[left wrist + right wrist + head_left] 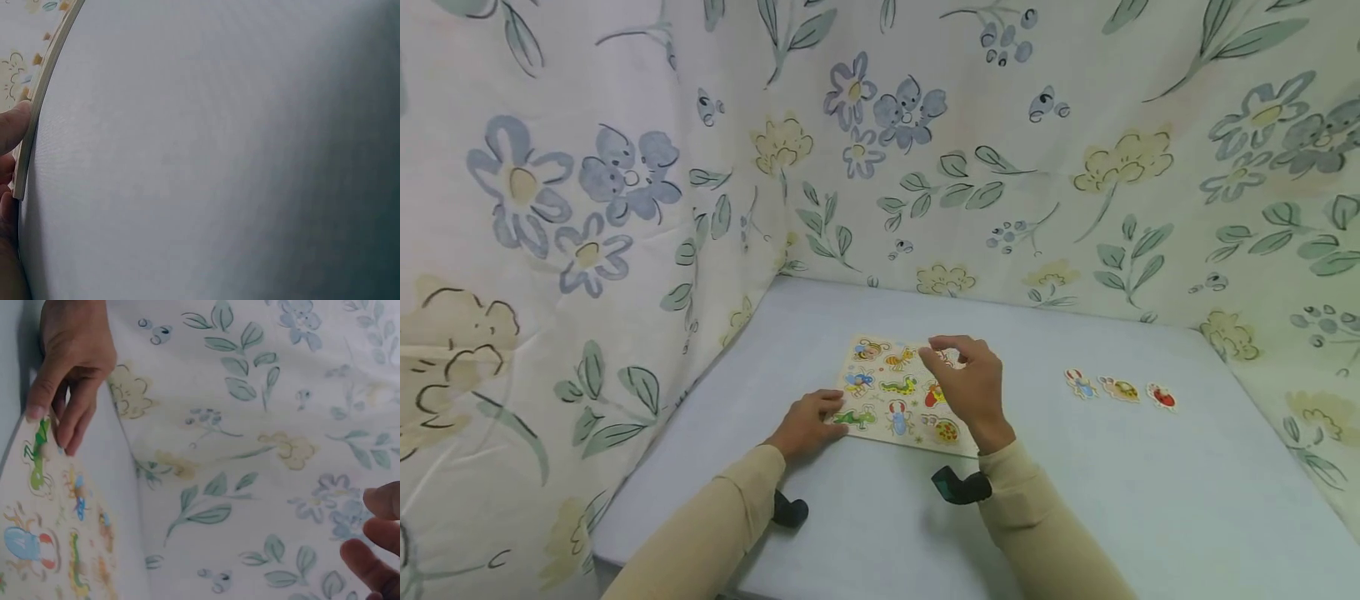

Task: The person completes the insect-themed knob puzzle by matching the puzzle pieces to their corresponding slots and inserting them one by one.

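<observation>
A wooden insect puzzle board (880, 430) lies on the table before me, printed with bugs such as a green grasshopper (856, 418), a caterpillar (898, 386) and a blue beetle (898, 418). At its near left corner, my left hand (805, 427) grips the board, thumb on the near edge and fingers along the left side. My right hand (972, 385) is raised over the board's right part, hiding some pictures there. Its thumb and fingers curve apart with nothing visible between them. The right wrist view shows these spread fingers (375, 562) against the curtain.
Right of the board lie three loose bug pieces in a row: a blue beetle piece (1081, 384), a yellowish spotted piece (1120, 389) and a red ladybug piece (1162, 397). A floral curtain (1037, 150) hangs along the back and left of the white table (1112, 500).
</observation>
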Action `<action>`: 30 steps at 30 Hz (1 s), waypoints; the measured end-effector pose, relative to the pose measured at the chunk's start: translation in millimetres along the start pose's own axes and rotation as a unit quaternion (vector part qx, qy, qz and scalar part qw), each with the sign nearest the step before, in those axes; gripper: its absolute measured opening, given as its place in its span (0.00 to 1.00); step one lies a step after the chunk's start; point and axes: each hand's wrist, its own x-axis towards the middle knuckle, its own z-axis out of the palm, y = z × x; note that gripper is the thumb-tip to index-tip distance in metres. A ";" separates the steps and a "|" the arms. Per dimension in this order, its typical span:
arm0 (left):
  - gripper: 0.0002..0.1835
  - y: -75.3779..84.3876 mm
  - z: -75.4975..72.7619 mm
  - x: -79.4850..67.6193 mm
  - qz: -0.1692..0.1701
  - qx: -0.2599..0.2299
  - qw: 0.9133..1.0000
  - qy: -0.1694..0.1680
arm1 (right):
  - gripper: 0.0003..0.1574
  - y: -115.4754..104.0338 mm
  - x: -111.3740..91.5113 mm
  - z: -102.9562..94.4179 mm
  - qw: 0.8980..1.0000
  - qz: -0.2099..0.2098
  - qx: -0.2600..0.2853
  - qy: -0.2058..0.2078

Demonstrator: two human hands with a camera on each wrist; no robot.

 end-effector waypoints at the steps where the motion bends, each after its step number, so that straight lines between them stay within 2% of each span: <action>1: 0.29 -0.1 0.0 0.4 0.000 0.001 1.000 0.001 | 0.12 -1.4 1.8 -5.8 1.000 -0.009 -0.001 0.008; 8: 0.30 0.5 0.9 3.1 -0.004 0.006 1.000 0.003 | 0.12 -5.7 14.9 -45.9 0.998 -0.045 -0.001 0.050; 18: 0.30 -1.5 1.6 0.1 -0.010 0.006 1.000 0.003 | 0.11 11.6 35.0 -87.1 0.992 -0.063 0.009 0.111; 23: 0.29 -2.2 0.2 -0.9 -0.012 -0.003 1.000 0.007 | 0.13 35.3 45.1 -104.4 0.989 -0.043 -0.023 0.142; 30: 0.30 -2.8 2.9 0.4 -0.005 -0.010 1.000 0.005 | 0.15 79.0 57.0 -133.5 0.980 0.027 -0.035 0.193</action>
